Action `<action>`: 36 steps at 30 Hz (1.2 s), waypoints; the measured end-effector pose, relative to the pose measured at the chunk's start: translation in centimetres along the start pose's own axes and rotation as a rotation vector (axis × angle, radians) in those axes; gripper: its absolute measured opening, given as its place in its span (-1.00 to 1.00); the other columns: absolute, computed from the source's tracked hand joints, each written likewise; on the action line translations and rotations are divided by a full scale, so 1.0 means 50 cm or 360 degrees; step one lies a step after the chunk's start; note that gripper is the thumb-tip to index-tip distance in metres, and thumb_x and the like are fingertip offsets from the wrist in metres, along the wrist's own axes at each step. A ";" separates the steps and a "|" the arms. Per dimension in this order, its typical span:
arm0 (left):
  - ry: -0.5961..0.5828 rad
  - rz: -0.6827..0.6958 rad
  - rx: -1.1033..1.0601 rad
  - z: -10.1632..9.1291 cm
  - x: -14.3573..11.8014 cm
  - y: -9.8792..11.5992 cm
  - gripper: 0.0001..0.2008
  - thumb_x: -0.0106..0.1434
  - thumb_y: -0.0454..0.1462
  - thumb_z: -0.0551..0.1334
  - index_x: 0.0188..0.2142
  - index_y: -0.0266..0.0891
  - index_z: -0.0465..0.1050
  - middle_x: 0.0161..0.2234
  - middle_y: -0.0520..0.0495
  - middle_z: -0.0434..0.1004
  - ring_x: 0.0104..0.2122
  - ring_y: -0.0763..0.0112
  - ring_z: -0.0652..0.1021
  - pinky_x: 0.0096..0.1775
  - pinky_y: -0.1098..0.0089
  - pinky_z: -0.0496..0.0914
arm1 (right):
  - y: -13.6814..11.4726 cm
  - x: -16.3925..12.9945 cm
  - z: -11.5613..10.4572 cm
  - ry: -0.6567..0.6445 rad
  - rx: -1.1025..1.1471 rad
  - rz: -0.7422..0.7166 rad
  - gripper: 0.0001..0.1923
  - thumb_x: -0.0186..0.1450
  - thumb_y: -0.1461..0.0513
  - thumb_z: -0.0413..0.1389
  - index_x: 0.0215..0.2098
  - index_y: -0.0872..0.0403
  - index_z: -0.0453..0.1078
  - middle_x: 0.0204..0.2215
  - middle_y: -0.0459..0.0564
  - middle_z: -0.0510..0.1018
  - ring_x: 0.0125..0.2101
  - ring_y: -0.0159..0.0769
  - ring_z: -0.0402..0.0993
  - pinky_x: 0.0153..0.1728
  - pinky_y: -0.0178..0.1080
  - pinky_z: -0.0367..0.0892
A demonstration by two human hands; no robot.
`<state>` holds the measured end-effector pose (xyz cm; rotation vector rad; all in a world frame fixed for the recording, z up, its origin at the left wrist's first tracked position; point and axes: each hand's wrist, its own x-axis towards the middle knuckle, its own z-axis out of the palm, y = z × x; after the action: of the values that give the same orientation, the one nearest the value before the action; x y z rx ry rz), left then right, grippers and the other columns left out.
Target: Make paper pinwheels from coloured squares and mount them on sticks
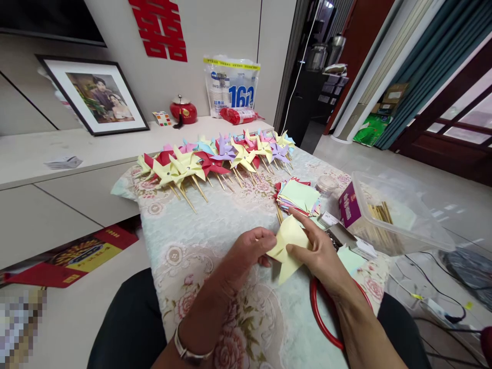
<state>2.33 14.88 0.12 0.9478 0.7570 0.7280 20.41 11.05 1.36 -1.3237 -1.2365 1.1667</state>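
A pale yellow paper pinwheel piece (289, 245), with its corners partly folded in, is held between my two hands over the near part of the table. My left hand (255, 247) pinches its left edge with thumb and fingers. On the other side, my right hand (313, 248) grips it, thumb pressed on the front and fingers behind. Under my right forearm lie scissors with red handles (315, 312), their blades hidden. Just beyond my hands sits a stack of coloured paper squares (299, 195), pale green on top.
Finished pinwheels on sticks (215, 156) crowd the table's far side. To the right stand a clear plastic bin (407, 225) of sticks, a small open box (342, 236) and a round clear container (326, 184). A flowered cloth (172, 225) covers the table.
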 end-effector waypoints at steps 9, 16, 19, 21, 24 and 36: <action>-0.0048 0.0084 -0.0424 0.045 0.000 -0.013 -0.51 -0.07 -0.18 0.49 -0.13 -0.30 0.54 -0.21 -0.18 0.66 -0.21 0.18 0.60 -0.14 0.29 0.42 | 0.007 0.003 0.018 0.0314 0.0295 -0.0062 -0.18 0.12 0.24 0.30 0.31 0.03 0.16 -0.27 -0.04 0.63 -0.43 -0.28 0.51 -0.44 -0.30 0.42; 0.0087 0.0143 -0.0416 0.064 0.008 -0.019 -0.56 -0.04 -0.25 0.43 -0.13 -0.34 0.60 -0.30 -0.11 0.69 -0.24 0.17 0.62 -0.13 0.30 0.43 | 0.000 0.000 0.041 0.0414 0.0233 -0.0156 -0.23 0.10 0.20 0.31 0.25 0.08 0.23 0.01 0.11 0.57 -0.16 -0.13 0.56 -0.18 -0.17 0.48; 0.0197 0.0141 -0.0409 0.058 0.011 -0.026 -0.70 -0.06 -0.27 0.42 -0.29 -0.32 0.59 -0.41 -0.04 0.66 -0.38 0.29 0.59 -0.25 0.37 0.42 | 0.000 0.000 0.047 0.0429 0.0220 -0.0141 -0.23 0.08 0.19 0.31 0.24 0.09 0.24 0.08 0.14 0.53 -0.04 -0.08 0.53 -0.08 -0.13 0.46; 0.0252 0.0134 -0.0403 0.053 0.014 -0.034 -0.77 -0.08 -0.28 0.43 -0.38 -0.31 0.55 -0.46 -0.01 0.63 -0.44 0.36 0.55 -0.32 0.41 0.39 | 0.000 -0.001 0.049 0.0431 0.0228 -0.0126 -0.23 0.07 0.18 0.31 0.23 0.10 0.24 0.07 0.15 0.53 -0.03 -0.06 0.52 -0.06 -0.10 0.45; 0.0246 0.0139 -0.0392 0.045 0.018 -0.044 -0.76 -0.07 -0.26 0.44 -0.40 -0.31 0.51 -0.49 0.01 0.59 -0.46 0.38 0.52 -0.34 0.42 0.37 | -0.001 -0.002 0.050 0.0425 0.0221 -0.0096 -0.23 0.06 0.18 0.32 0.21 0.10 0.26 0.05 0.14 0.54 -0.04 -0.03 0.53 -0.04 -0.06 0.44; 0.0287 0.0135 -0.0339 0.042 0.018 -0.044 -0.73 -0.06 -0.24 0.43 -0.41 -0.27 0.40 -0.52 0.04 0.52 -0.50 0.42 0.46 -0.39 0.42 0.31 | -0.006 -0.001 0.052 0.0358 0.0191 -0.0031 -0.34 0.05 0.15 0.31 0.10 0.10 0.33 -0.10 0.06 0.60 -0.18 -0.11 0.55 -0.19 -0.17 0.44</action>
<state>4.97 13.82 -1.26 0.7305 0.7827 0.9584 17.81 11.09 1.44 -1.3103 -0.9999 1.0308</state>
